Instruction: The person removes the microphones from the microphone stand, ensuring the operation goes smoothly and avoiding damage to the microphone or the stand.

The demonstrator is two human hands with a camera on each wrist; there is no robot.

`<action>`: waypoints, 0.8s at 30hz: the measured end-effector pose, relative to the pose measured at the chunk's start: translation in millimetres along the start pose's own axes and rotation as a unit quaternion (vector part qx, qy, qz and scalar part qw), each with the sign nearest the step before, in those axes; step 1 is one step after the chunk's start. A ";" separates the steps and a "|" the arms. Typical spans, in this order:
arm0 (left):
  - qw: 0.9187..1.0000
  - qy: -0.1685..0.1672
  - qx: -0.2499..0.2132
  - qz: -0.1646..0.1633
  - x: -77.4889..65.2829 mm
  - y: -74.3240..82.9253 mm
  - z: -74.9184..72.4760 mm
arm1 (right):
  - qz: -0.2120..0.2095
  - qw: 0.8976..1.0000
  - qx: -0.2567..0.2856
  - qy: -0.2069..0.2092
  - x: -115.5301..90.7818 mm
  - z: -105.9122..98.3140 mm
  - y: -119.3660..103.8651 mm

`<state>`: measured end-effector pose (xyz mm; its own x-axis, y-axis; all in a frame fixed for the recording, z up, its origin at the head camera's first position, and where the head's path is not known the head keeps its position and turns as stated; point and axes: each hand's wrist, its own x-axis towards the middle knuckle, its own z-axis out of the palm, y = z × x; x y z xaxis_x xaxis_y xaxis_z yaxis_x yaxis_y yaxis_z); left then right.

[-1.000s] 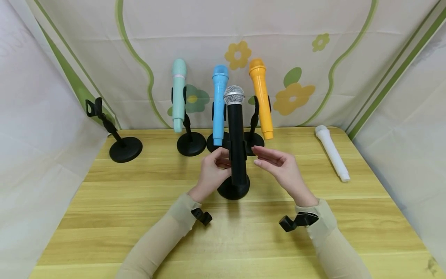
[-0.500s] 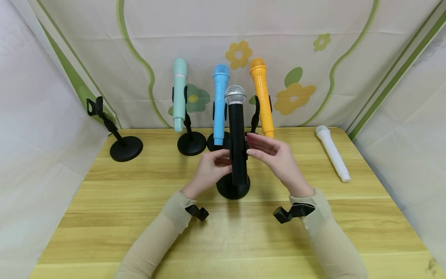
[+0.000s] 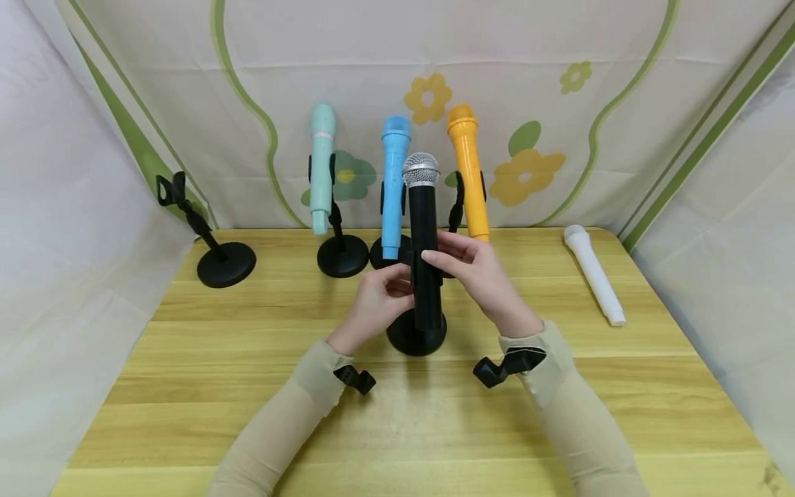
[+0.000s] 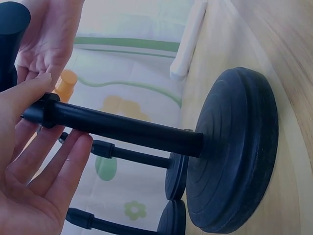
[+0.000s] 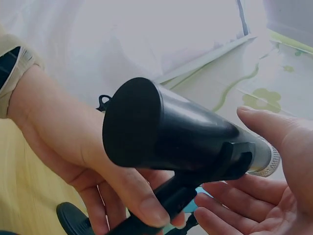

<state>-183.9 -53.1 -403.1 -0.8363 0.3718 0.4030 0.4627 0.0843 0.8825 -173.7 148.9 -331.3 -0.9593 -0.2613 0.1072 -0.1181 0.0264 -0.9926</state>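
Observation:
A black microphone (image 3: 425, 228) with a silver mesh head sits tilted in the clip of a black desk stand, whose round base (image 3: 416, 338) rests on the table. My left hand (image 3: 379, 300) pinches the stand's stem (image 4: 127, 129) just below the clip, thumb on one side and fingers on the other. Beside the microphone is my right hand (image 3: 475, 273), its thumb overlapping the black body in the head view. In the right wrist view its fingers (image 5: 249, 200) lie extended under the clip (image 5: 230, 164), and a gap shows between thumb and microphone.
Behind stand mint green (image 3: 321, 166), blue (image 3: 394, 186) and orange (image 3: 468, 172) microphones in black stands. A bare stand (image 3: 225, 264) is at the left, its clip holding nothing. On the wooden table (image 3: 559, 428), a white microphone (image 3: 594, 273) lies at the right.
My right hand has moved left and slightly away from me, up to the black microphone, with its thumb now over the body. The left hand stays at the stem.

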 end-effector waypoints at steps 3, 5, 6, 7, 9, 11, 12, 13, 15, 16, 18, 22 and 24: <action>1.000 0.000 -0.003 -0.002 -0.1 -0.3 0.7 | -0.005 1.000 0.011 -0.002 1.2 2.6 0.5; 1.000 0.000 -0.002 -0.003 -0.3 -0.2 0.9 | -0.006 1.000 0.017 0.000 1.7 3.9 1.2; 1.000 0.001 -0.002 -0.003 -0.3 -0.4 1.1 | -0.006 1.000 0.019 0.002 1.8 4.5 1.6; 1.000 0.001 0.000 -0.003 -0.3 -0.4 1.2 | -0.006 1.000 0.022 0.004 1.9 5.0 1.8; 1.000 0.002 0.003 -0.005 0.0 -0.4 1.3 | -0.005 1.000 0.026 0.008 2.1 5.5 2.1; 1.000 0.003 0.006 -0.005 0.1 -0.5 1.3 | -0.007 1.000 0.028 0.011 2.4 6.1 1.6; 1.000 0.004 0.008 -0.006 0.1 -0.5 1.3 | -0.006 0.999 0.029 0.013 2.8 6.2 1.4; 1.000 0.004 0.009 -0.006 0.2 -0.5 1.3 | -0.006 0.999 0.030 0.015 3.1 6.1 1.1; 1.000 0.004 0.011 -0.005 0.2 -0.4 1.3 | -0.007 0.999 0.031 0.019 3.8 6.0 0.5; 1.000 0.004 0.012 -0.004 0.2 -0.4 1.2 | -0.007 0.999 0.032 0.020 4.3 6.0 0.2; 1.000 0.004 0.015 -0.003 0.1 -0.4 1.1 | -0.006 0.999 0.034 0.023 5.0 5.9 -0.3; 1.000 0.003 0.021 -0.001 0.0 -0.5 0.6 | -0.012 0.999 0.037 0.024 5.9 6.5 -1.4; 1.000 0.002 0.021 0.002 -0.1 -0.6 0.3 | -0.016 0.999 0.040 0.025 6.1 7.0 -1.6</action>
<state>-184.0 -52.9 -403.8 -0.8354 0.3681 0.4082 0.4785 0.1217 0.8696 -177.6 140.5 -329.4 -0.9671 -0.2127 0.1396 -0.1300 -0.0587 -0.9898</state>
